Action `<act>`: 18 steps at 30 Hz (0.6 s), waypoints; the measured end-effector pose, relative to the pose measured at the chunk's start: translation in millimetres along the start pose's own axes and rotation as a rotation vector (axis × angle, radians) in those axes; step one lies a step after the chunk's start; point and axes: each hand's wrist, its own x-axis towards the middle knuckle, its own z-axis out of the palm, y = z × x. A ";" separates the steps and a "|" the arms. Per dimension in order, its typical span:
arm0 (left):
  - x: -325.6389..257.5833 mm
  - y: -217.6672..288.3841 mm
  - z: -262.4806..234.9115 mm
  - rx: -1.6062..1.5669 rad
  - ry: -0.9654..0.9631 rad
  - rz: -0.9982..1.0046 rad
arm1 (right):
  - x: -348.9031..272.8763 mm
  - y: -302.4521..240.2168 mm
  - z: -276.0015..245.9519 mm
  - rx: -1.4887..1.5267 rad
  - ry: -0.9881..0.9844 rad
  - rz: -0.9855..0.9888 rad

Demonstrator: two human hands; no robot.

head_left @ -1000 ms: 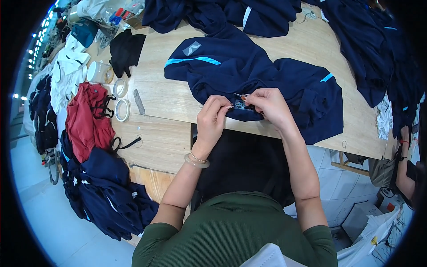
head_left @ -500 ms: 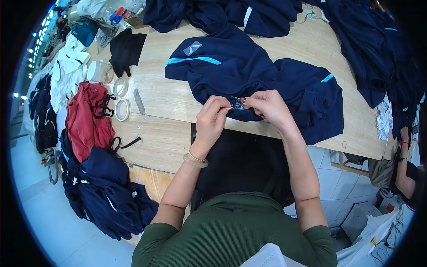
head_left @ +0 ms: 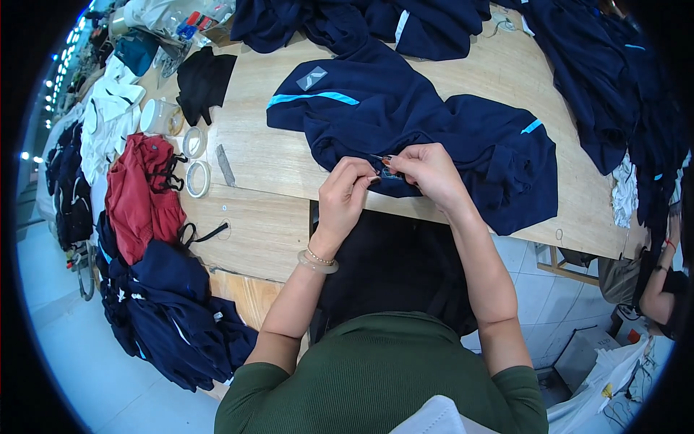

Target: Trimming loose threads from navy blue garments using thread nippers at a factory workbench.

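Observation:
A navy blue garment (head_left: 394, 94) with light blue stripes lies bunched on the wooden table in front of me. At its near edge my left hand (head_left: 343, 192) is closed, thumb and fingertips pinching the navy fabric. Close beside it on the right, my right hand (head_left: 432, 175) grips a small pointed metal tool (head_left: 386, 158) with an orange-red part; fingers cover most of it, so its exact kind is unclear. The tool's tip points left, over a small printed label (head_left: 389, 174) on the garment, partly hidden under my right fingers.
Rolls of tape (head_left: 197, 179), a grey strip (head_left: 225, 166) and a clear tub (head_left: 160, 117) sit to the left. Red clothing (head_left: 143, 199) and navy garments (head_left: 173, 311) pile up at the left edge. More navy garments (head_left: 600, 79) lie far and right. A co-worker's arm (head_left: 659, 289) shows at right.
My right hand has shifted slightly left and turned over the label, hiding more of it and the tool. The left hand keeps its pinch. The co-worker's arm at right has moved.

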 end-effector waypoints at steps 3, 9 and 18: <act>-1.2 -1.1 -0.6 -0.004 0.002 -0.012 | 1.3 1.4 0.8 -0.044 -0.002 -0.020; -8.5 27.0 -14.4 -0.148 -0.444 -0.321 | -23.6 -20.9 -16.9 -0.077 -0.013 0.087; 17.8 38.4 -1.2 0.397 -0.079 -0.457 | -38.9 -28.8 -33.0 -0.007 0.015 0.020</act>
